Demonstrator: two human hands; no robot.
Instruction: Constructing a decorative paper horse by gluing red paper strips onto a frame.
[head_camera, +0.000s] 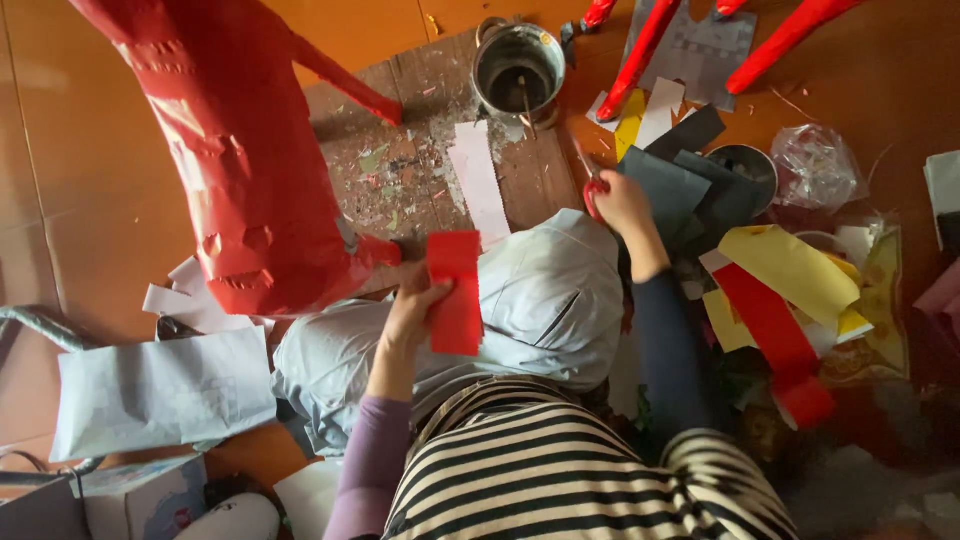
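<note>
Red paper strip: a rectangular red paper strip (456, 293) hung over the person's lap, its long axis running nearly straight up and down the view, top end pointing toward the board, lower end toward the striped shirt.
Left hand: the left hand (412, 305) pinched the strip's left edge, fingers closed on it.
Right hand: the right hand (623, 203) reached out to the right of the knee, closed around red-handled scissors (590, 180), whose blades pointed up and away toward the board.
Lap: grey trousers (545, 295) lay under both hands.
Board: a worn wooden board (420, 150) lay just beyond the knees, spattered with scraps, with a pale paper strip (478, 180) lying lengthwise on it.
Red figure: a large red paper-covered figure (225, 150) stood at left, beside the strip.
Pot: a metal pot (518, 68) sat at the board's far edge.
Paper pile: yellow, red and grey sheets (780, 270) lay at right.
</note>
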